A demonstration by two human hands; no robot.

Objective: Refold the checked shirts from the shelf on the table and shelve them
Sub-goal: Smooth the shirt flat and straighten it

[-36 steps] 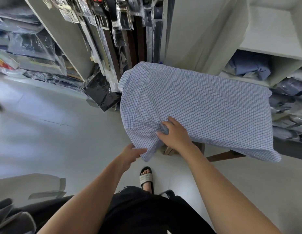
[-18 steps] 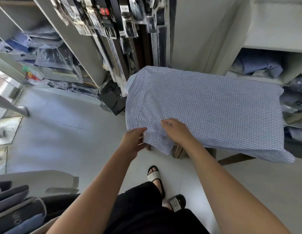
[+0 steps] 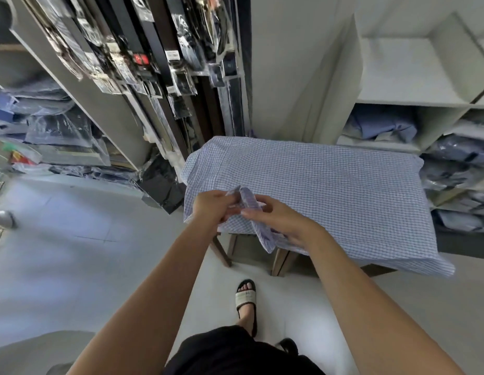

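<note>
We find the checked shirt (image 3: 330, 196) spread over the bench (image 3: 278, 262). Left hand (image 3: 212, 205) and right hand (image 3: 280, 220) both pinch its raised cuff (image 3: 247, 197).

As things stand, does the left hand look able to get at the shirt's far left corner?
Probably yes: nothing lies on the shirt between the left hand and that corner, but it and the right hand both pinch a fold of it, so that grip must open first.

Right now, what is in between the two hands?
In the head view, a bunched strip of the checked shirt lies between the left hand and the right hand; both hands pinch it.
</note>
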